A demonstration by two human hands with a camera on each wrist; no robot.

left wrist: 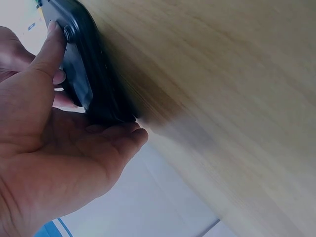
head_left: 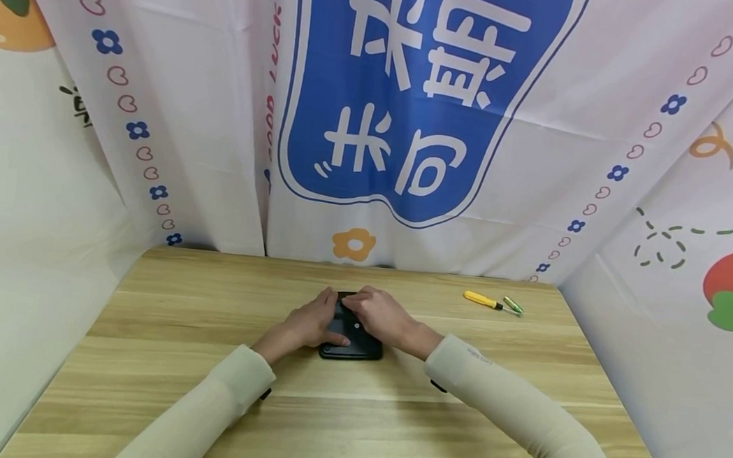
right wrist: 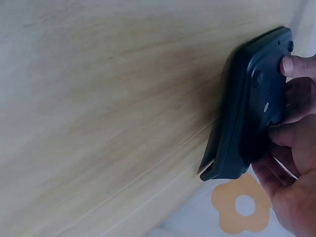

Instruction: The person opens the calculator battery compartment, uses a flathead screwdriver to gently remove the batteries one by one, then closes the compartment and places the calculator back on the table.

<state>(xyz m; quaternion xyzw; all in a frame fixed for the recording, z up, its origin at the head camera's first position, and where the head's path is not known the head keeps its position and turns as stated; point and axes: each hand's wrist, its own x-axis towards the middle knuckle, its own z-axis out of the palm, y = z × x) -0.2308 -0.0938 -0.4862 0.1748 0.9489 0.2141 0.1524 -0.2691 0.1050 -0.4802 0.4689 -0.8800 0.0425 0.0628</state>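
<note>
A black calculator [head_left: 353,350] lies face down on the wooden table, its back with round feet and a small pale spot turned up. My left hand [head_left: 312,322] grips its left side, the thumb stretched over the back near a foot, the fingers at the edge in the left wrist view. From the right, my right hand [head_left: 387,320] bends over the far end. Its thumb [right wrist: 281,134] presses on the back while the curled fingers [right wrist: 269,175] sit at the far edge. Part of the far end is hidden by this hand.
At the back right of the table [head_left: 211,296] lie a yellow-handled screwdriver [head_left: 482,299] and a green battery [head_left: 513,304] close to its tip. A printed white cloth [head_left: 220,143] hangs along the back edge, with more cloth at both sides.
</note>
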